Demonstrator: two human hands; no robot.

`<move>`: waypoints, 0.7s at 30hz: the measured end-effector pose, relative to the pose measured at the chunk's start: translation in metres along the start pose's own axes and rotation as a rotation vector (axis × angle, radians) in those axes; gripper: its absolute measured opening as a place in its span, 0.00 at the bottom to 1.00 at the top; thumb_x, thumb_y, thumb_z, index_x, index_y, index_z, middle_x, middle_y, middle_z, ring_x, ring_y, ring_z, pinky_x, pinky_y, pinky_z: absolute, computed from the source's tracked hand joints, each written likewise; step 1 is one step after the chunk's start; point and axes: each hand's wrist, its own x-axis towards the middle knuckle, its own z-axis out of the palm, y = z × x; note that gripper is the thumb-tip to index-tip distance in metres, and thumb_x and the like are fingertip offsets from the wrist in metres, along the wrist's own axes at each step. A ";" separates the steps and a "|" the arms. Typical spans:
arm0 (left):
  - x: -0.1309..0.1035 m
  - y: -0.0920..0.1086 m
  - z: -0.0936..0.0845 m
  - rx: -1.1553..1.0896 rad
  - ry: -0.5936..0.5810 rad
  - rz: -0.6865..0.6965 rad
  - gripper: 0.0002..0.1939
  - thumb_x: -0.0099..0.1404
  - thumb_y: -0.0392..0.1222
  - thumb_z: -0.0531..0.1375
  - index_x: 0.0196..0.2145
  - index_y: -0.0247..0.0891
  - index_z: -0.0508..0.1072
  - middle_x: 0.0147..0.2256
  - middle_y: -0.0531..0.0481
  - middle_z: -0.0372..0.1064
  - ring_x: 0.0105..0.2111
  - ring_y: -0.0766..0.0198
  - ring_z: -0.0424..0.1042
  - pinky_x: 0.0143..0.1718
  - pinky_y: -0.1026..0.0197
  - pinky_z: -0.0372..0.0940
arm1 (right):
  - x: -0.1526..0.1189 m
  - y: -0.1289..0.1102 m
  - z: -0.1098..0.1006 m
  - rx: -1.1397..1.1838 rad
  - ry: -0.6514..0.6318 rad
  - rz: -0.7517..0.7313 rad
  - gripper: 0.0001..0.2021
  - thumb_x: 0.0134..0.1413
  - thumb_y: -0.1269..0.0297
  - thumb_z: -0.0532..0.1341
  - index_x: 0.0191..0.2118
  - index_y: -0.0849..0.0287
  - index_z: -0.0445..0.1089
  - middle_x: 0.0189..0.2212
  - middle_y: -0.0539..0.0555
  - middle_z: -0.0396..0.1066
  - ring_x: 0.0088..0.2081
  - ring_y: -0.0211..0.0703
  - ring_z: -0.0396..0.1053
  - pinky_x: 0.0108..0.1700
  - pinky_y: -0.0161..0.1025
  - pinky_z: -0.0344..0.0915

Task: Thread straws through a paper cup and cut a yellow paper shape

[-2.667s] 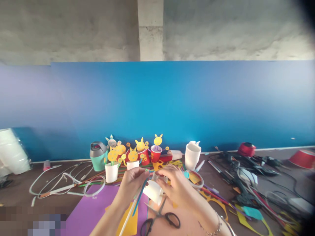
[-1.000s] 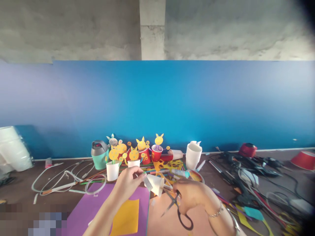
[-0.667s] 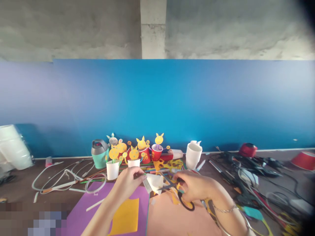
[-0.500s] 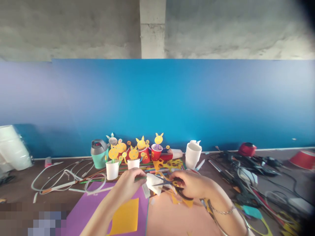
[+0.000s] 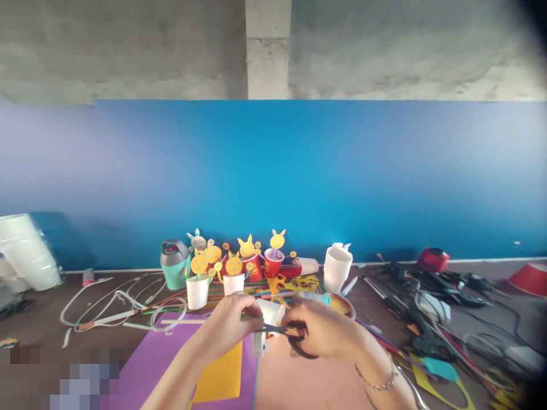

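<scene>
My left hand (image 5: 234,319) pinches a thin green strip (image 5: 248,316), mostly covered by the fingers. In my right hand (image 5: 325,330) is a pair of scissors (image 5: 276,328) with dark handles, its blades pointing left up against the left fingertips. Whether the blades touch the strip I cannot tell. Just behind the blades a white paper cup (image 5: 270,311) lies tipped over. Below them rest a purple sheet (image 5: 149,359), a yellow-orange paper piece (image 5: 220,373) and a pale pink sheet (image 5: 311,381).
Decorated white cups (image 5: 197,293) and red cups (image 5: 273,265) with yellow paper figures stand behind. A stack of white cups (image 5: 337,267) is to their right. White cables (image 5: 115,307) lie left; a black glue gun (image 5: 431,341) and cords lie right. A teal bottle (image 5: 175,273) stands back left.
My right hand has moved slightly left and down, bringing the scissors up to the left fingertips. The left hand has shifted slightly right and keeps its pinch.
</scene>
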 end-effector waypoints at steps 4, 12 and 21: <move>0.001 0.000 -0.001 0.007 -0.009 -0.008 0.03 0.57 0.40 0.64 0.28 0.40 0.77 0.32 0.52 0.77 0.34 0.59 0.74 0.34 0.64 0.60 | 0.003 -0.002 0.000 -0.036 -0.012 0.021 0.07 0.44 0.71 0.62 0.29 0.53 0.76 0.23 0.46 0.73 0.25 0.37 0.62 0.26 0.34 0.51; 0.003 -0.003 -0.003 -0.036 -0.049 -0.068 0.03 0.56 0.40 0.64 0.28 0.40 0.78 0.31 0.53 0.77 0.34 0.60 0.74 0.33 0.65 0.60 | 0.003 -0.001 0.000 -0.036 -0.083 0.033 0.03 0.46 0.67 0.65 0.29 0.55 0.76 0.23 0.47 0.72 0.24 0.35 0.60 0.26 0.34 0.49; 0.002 0.000 -0.003 -0.055 -0.067 -0.071 0.03 0.56 0.39 0.63 0.28 0.39 0.78 0.31 0.52 0.78 0.34 0.59 0.75 0.33 0.64 0.60 | 0.004 -0.005 0.000 0.037 -0.031 0.039 0.04 0.41 0.70 0.66 0.25 0.53 0.77 0.17 0.44 0.66 0.21 0.33 0.58 0.23 0.33 0.47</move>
